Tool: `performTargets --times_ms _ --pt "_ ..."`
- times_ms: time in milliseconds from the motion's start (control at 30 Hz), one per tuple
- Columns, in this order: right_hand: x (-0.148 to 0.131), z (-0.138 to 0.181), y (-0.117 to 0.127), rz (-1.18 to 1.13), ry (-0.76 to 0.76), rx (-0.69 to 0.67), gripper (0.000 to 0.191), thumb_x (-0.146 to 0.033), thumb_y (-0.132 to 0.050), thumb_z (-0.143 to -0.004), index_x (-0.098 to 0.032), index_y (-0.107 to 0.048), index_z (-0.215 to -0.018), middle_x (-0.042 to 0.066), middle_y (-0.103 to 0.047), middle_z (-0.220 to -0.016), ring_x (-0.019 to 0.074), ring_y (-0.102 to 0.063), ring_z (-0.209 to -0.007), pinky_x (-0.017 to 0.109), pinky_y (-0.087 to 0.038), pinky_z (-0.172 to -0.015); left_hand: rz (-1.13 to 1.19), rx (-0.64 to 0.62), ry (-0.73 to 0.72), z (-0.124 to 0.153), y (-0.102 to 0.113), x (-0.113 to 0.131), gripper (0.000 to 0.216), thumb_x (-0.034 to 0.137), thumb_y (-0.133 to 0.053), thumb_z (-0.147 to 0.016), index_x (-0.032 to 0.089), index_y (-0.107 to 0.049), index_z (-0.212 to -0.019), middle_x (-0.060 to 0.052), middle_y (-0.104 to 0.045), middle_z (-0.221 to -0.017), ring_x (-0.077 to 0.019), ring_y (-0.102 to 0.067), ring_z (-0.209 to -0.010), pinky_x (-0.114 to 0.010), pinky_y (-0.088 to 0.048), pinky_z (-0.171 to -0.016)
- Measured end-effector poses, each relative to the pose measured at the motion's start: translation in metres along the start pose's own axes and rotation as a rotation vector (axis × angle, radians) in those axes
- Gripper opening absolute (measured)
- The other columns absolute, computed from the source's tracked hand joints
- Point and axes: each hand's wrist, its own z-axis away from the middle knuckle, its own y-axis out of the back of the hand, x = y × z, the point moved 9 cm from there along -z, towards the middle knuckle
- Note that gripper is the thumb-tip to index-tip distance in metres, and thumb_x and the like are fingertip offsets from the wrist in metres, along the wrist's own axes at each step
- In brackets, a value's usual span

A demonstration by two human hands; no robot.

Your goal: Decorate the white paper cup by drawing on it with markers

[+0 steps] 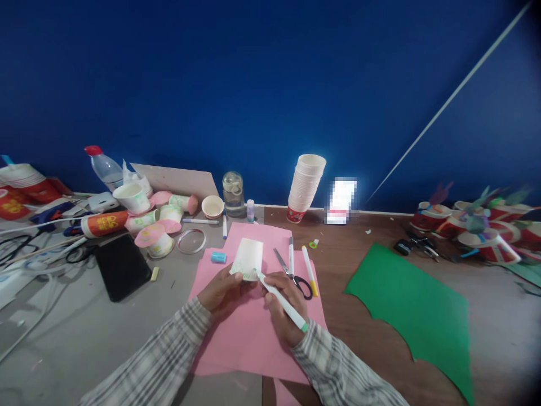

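Note:
My left hand (224,288) is closed around the lower end of a white paper cup (249,255), which has green marks near its rim. In my right hand (287,304) is a white marker (284,303) with a green end; its tip touches the cup near the rim. Pink paper sheets (253,344) lie beneath both hands. Just right of the cup rest black-handled scissors (302,285), a grey-white marker (291,254) and a yellow-ended marker (310,270). A blue cap-like piece (218,257) sits left of the cup.
A tall stack of paper cups (305,183) stands at the back beside a bright blurred screen (340,200). Green paper (416,310) lies on the right, near decorated cups (486,242). Leftward are a black phone (122,268), decorated cups (154,239), a tape roll (191,241) and a glass jar (234,194).

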Motion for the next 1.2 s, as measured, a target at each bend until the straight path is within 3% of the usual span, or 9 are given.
performTargets --times_ms 933,1200 --pt "-0.002 0.000 0.003 -0.014 0.003 0.027 0.024 -0.012 -0.052 -0.069 -0.024 -0.064 -0.086 0.001 -0.064 -0.073 0.0189 -0.061 -0.061 0.031 -0.052 -0.054 0.017 -0.021 0.002 0.000 -0.002 0.000 0.034 0.018 -0.062 -0.065 0.010 -0.059 -0.098 -0.016 -0.066 -0.096 -0.0285 -0.057 -0.092 -0.038 -0.047 -0.081" --pt "0.006 0.000 0.005 -0.043 -0.066 0.038 0.020 -0.016 -0.053 -0.072 -0.024 -0.061 -0.089 0.000 -0.063 -0.072 0.0177 -0.060 -0.059 0.030 -0.051 -0.052 0.031 -0.044 0.021 0.000 -0.005 0.000 0.037 0.020 -0.065 -0.063 0.008 -0.059 -0.098 -0.016 -0.067 -0.093 -0.0295 -0.059 -0.090 -0.040 -0.045 -0.084"
